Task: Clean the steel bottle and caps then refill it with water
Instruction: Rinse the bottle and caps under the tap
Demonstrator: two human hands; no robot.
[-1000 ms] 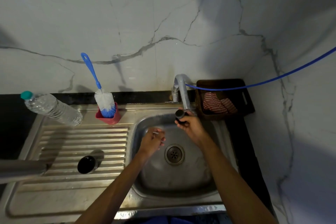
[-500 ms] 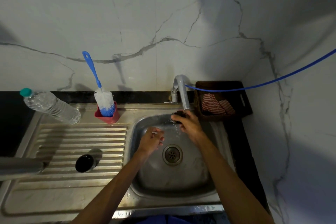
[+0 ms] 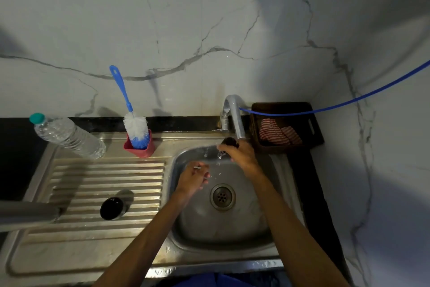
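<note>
right hand [image 3: 242, 155]: grips dark cap [image 3: 230, 141] under tap [image 3: 236, 116], sink [image 3: 267, 243] back edge
left hand [image 3: 194, 178]: loosely curled, empty, sink left wall

Two caps [image 3: 230, 142] [image 3: 111, 208], one brush [image 3: 136, 127], two bottles [image 3: 67, 135] [image 3: 28, 213].

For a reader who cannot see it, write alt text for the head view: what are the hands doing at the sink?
The right hand holds a dark cap under the running tap, above the steel sink, while the left hand waits loosely curled beside the drain. On the draining board another dark cap rests near a bottle brush and a plastic bottle.
</note>
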